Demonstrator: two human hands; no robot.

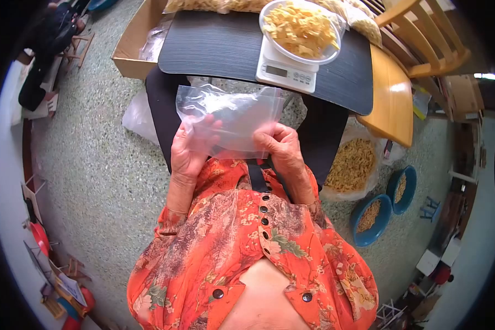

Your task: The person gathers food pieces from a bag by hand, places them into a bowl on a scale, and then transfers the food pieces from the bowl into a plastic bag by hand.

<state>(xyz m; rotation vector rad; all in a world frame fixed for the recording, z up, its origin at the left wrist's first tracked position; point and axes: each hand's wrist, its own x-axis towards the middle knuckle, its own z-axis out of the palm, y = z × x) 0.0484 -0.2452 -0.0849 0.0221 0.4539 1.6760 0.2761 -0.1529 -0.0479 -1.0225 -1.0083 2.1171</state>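
A clear plastic bag is stretched out over my lap, and nothing shows inside it. My left hand grips its left side, with the fingers seen through the film. On the right side, my right hand pinches the bag between thumb and curled fingers. Just beyond, a white kitchen scale stands on a dark tabletop. Resting on the scale is a clear bowl heaped with yellow, chip-like dried pieces.
A cardboard box stands left of the tabletop, and a wooden chair at its right. On the floor to the right are an open bag of yellowish pieces and two blue basins. Another person sits at far left.
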